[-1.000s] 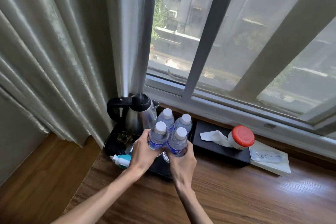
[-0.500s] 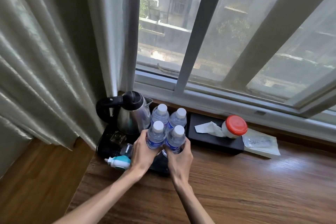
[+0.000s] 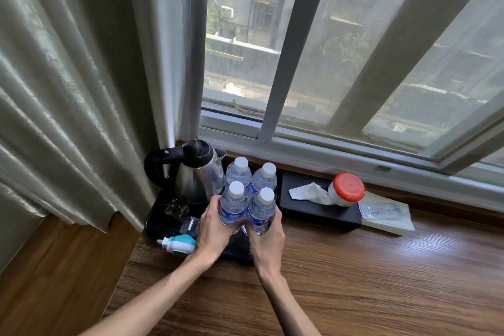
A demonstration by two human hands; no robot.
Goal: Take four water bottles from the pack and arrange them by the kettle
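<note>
Several clear water bottles with white caps and blue labels stand upright in a tight square on a black tray, right of a steel kettle with a black handle. The two rear bottles stand free against the kettle's side. My left hand is wrapped around the front left bottle. My right hand is wrapped around the front right bottle. Both front bottles touch each other. The pack is not in view.
A black tissue box carries a red-lidded white jar, with a paper packet to its right. A teal and white small bottle and a glass lie by the tray's front. Curtain at left, window sill behind, wooden table in front.
The camera view has shifted slightly; both hands stay on the two front bottles, which have settled close against the rear pair by the kettle.
</note>
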